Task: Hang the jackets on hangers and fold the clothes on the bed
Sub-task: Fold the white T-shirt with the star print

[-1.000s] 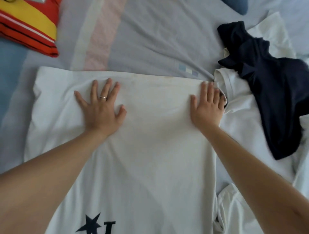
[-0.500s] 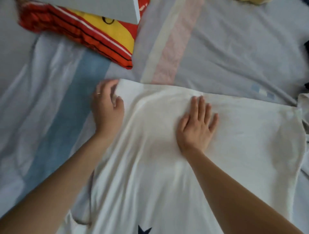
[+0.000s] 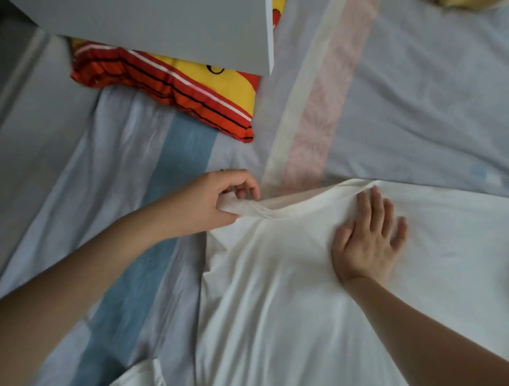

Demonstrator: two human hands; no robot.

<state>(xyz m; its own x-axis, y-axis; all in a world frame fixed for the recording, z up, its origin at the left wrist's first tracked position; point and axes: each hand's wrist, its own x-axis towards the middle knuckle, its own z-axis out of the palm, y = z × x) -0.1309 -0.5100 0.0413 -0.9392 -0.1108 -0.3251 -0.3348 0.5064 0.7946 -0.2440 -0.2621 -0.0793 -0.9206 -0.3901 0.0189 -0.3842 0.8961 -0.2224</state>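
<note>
L grip on tee corner, R grip flat

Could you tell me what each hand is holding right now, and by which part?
The left hand pinches the white shirt by its far left corner; the right hand only presses flat on it.

I count two hands of mine: one left hand and one right hand. There is one white shirt near me. There is one red and yellow striped cloth far on the left. There is one flat grey board above it. There is one bed sheet. I see one ring. One bit of a yellow thing shows far right.
</note>
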